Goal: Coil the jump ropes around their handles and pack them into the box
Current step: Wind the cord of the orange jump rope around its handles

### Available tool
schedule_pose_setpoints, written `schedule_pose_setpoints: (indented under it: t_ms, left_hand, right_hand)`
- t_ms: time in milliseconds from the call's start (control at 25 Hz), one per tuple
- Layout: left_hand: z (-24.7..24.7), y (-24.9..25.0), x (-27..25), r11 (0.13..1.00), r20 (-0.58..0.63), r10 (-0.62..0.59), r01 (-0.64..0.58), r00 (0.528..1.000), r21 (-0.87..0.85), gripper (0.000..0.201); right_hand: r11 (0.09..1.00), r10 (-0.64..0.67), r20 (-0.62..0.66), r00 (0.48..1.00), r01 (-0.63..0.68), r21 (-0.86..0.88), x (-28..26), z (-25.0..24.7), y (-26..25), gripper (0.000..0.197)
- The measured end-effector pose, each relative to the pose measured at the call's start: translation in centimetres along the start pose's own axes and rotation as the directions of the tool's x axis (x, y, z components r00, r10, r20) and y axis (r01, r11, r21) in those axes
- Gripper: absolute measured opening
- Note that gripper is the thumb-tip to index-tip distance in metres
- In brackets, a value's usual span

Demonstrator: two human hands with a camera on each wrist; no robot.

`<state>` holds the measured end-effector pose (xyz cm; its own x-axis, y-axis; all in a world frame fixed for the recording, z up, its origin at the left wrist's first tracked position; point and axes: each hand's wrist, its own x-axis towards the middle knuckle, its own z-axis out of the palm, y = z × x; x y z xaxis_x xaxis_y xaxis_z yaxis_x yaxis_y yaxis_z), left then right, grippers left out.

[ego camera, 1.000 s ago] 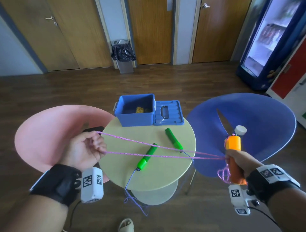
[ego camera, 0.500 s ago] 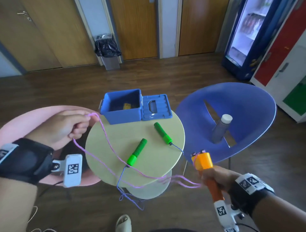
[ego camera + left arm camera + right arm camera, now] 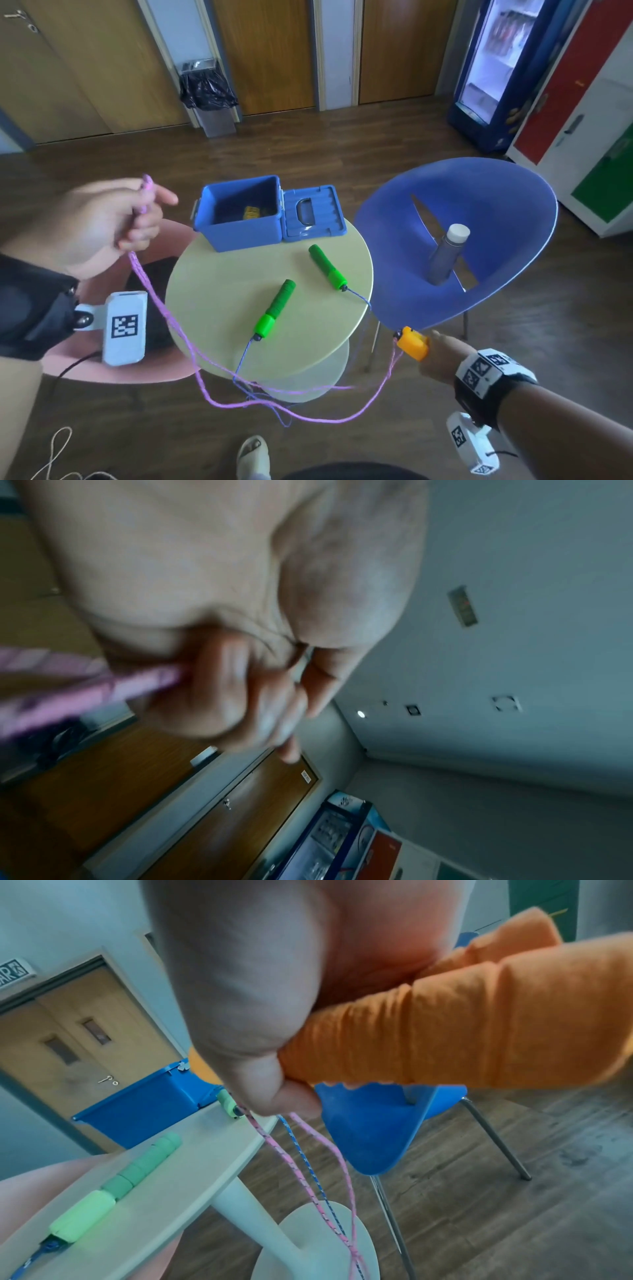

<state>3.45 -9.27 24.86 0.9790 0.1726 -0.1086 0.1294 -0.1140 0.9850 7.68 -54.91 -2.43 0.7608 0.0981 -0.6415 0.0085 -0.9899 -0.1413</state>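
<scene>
My left hand [image 3: 137,219] is raised at the left of the round table [image 3: 219,301] and grips a doubled pink rope [image 3: 164,318], blurred in the left wrist view as the pink rope [image 3: 103,685]. The rope sags below the table edge and rises to the orange handles [image 3: 412,344] held in my right hand [image 3: 440,354]. In the right wrist view the orange handles [image 3: 462,1037] fill my fist, pink strands [image 3: 274,1148] hanging from them. Two green handles [image 3: 275,308] [image 3: 327,267] with a blue rope [image 3: 243,359] lie on the table. The blue box [image 3: 205,226] stands open behind them.
The box lid [image 3: 311,212] lies flat to the right of the box; something yellow [image 3: 251,213] lies inside. A blue chair [image 3: 496,192] holds a grey bottle [image 3: 445,257]. A pink chair [image 3: 102,370] sits left. A bin [image 3: 212,99], doors and a fridge [image 3: 493,75] stand behind.
The pink rope, taut a second ago, now hangs slack. My left hand rose up and left; my right hand dropped lower with the orange handles tipped away.
</scene>
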Motion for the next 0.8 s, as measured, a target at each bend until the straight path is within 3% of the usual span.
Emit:
schedule_pose_setpoints:
  t_ms: [120,240,320,400,480,640,720,800]
  left_hand:
    - [-0.5,-1.6,0.2,0.963,-0.013,0.062,-0.057,0.998,0.262,0.02]
    - [-1.2,-2.6,-0.2,0.97,-0.048,0.035,-0.022,0.998,0.242,0.061]
    - [-1.4,-3.5,-0.2,0.97,-0.011,-0.005,0.007,1.0,0.241,0.069]
    - [-1.0,-4.2,-0.6,0.968,0.079,-0.036,0.015,0.996,0.249,0.062]
    - [0.2,-4.2,-1.6,0.976,0.16,-0.045,0.009,0.986,0.218,0.041]
    - [2.0,-6.5,-3.1,0.935,0.189,-0.189,0.118,0.964,0.335,0.029]
    - [3.2,-8.5,-3.7,0.828,0.205,-0.297,0.144,0.932,0.542,0.025]
    - [4.7,-9.8,-3.8,0.611,0.218,-0.327,0.03,0.92,0.791,0.022]
  right_hand:
    - [1.0,-0.012,-0.101,0.995,0.012,-0.006,0.0,-0.7,-0.3,0.028]
    - [1.0,0.0,-0.099,0.995,-0.003,-0.03,1.0,-1.0,0.3,0.026]
    - [1.0,0.013,-0.099,0.995,-0.014,-0.011,1.1,-1.3,0.2,0.034]
    - [1.0,0.017,-0.082,0.996,-0.017,0.002,1.0,-1.8,0.2,0.037]
    - [1.0,-0.004,-0.113,0.994,0.003,-0.009,0.7,-2.5,0.2,0.03]
    - [0.992,-0.094,-0.32,0.943,0.062,-0.109,-1.2,-4.7,-0.9,0.021]
    - [0.969,-0.217,-0.406,0.888,0.148,-0.195,-2.5,-6.2,-2.3,0.02]
    - [0.934,-0.338,-0.433,0.835,0.241,-0.264,-3.9,-7.5,-4.0,0.022]
